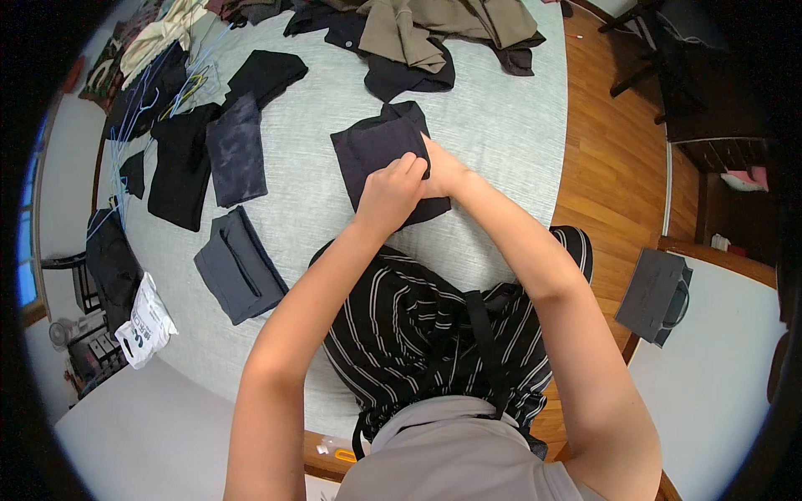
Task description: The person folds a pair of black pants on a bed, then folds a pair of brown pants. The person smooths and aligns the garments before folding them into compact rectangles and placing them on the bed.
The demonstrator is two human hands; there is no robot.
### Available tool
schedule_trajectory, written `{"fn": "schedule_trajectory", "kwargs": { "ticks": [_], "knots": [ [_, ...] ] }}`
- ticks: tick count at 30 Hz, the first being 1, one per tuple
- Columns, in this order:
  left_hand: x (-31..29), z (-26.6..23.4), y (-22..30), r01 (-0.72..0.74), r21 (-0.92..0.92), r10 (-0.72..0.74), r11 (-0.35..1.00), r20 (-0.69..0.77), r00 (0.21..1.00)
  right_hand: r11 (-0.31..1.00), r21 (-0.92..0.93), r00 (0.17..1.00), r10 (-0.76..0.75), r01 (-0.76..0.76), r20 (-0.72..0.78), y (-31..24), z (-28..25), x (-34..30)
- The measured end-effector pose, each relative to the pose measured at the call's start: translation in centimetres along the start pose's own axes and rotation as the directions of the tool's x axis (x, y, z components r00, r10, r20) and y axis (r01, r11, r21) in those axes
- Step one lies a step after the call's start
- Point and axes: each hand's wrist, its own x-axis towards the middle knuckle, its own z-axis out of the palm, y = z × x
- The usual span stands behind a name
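Note:
A dark navy folded garment (pixel 380 154) lies on the bed in front of my knees, with layers of black cloth showing beneath it. My left hand (pixel 391 196) rests over its right half, fingers curled and pinching the cloth near the right edge. My right hand (pixel 447 171) reaches in at that same edge, close against the left one. Its fingers are hidden behind the folded cloth, so their grip does not show.
To the left lie a folded grey-blue garment (pixel 241 265), a mottled dark piece (pixel 236 150) and black clothes (pixel 180 167). Blue wire hangers (pixel 138 108) lie behind them. Olive-brown clothing (pixel 418 33) is heaped at the far side. A white plastic bag (pixel 146 321) sits at the left edge.

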Motion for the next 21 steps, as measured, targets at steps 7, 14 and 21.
{"fn": "schedule_trajectory", "kwargs": {
  "ticks": [7, 14, 21],
  "knots": [
    [0.5, 0.5, 0.0, -0.055, 0.059, 0.061, 0.997, -0.106, 0.992, 0.957, -0.032, 0.871, 0.276, -0.288, 0.407, -1.1, 2.7, 2.8],
    [-0.1, 1.0, -1.1, -0.035, -0.002, 0.035, 0.999, -0.001, 0.999, 0.944, -0.065, 0.857, 0.320, -0.322, 0.405, -3.3, 4.1, 2.7],
    [-0.6, 0.5, -0.8, 0.053, -0.094, -0.044, 0.994, 0.098, 0.994, 0.809, 0.452, 0.915, 0.401, -0.375, 0.041, -3.8, 0.0, -2.1]
  ]
}}
